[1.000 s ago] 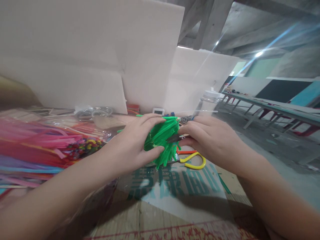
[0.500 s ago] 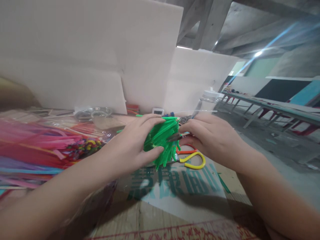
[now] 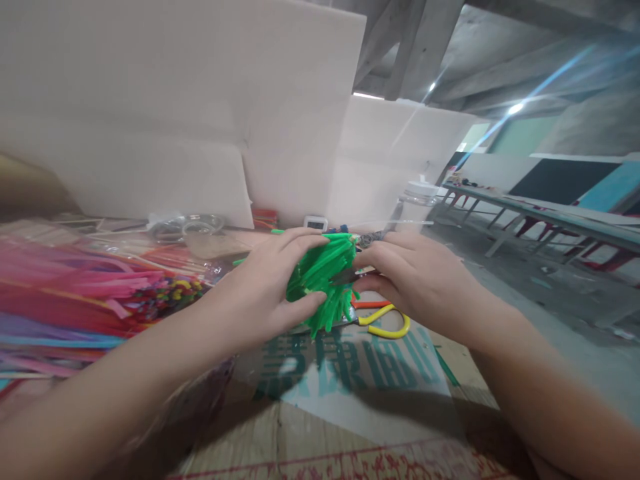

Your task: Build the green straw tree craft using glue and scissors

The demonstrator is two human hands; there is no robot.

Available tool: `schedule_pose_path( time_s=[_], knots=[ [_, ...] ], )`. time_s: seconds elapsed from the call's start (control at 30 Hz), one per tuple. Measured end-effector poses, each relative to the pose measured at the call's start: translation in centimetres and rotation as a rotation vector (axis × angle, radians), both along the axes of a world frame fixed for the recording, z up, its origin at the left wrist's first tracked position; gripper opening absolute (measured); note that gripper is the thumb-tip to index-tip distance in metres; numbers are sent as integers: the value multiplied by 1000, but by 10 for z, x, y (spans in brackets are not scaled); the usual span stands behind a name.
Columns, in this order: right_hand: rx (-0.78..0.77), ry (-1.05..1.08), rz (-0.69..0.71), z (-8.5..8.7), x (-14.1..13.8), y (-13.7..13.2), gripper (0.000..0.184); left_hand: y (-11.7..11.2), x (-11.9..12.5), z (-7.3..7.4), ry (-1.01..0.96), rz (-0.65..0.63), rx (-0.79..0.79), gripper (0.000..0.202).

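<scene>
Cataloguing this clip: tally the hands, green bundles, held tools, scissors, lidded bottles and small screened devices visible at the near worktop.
Hands: 2 (left hand, right hand)
Green bundle: 1
Dark tool: 1
Scissors: 1
Bottle: 1
White device: 1
Total: 7

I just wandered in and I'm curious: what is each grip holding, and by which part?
The left grip holds the green bundle partway along; the right grip holds a dark tool by its rear end, mostly hidden.

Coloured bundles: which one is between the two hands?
The green bundle, between the left hand and the right hand; the pink bundle and the purple bundle lie farther left, in neither hand.
</scene>
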State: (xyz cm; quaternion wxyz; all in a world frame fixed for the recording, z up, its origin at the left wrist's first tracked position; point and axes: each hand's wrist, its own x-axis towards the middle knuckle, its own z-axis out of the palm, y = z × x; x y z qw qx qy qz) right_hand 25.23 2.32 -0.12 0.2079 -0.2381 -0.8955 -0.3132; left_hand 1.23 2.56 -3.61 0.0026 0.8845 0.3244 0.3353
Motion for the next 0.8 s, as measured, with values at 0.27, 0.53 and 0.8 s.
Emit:
schedule_pose_path(
  time_s=[0.27,0.53,0.8],
  knots=[
    [10,-40,-15,1,-1,-4,27,-2,-1,-1,14,-4,6,56],
    [-5,-9,-14,2,4,-1,25,0,0,-1,6,8,9,56],
    [-5,-16,-17,1,5,1,23,0,0,-1,5,0,3,55]
  ],
)
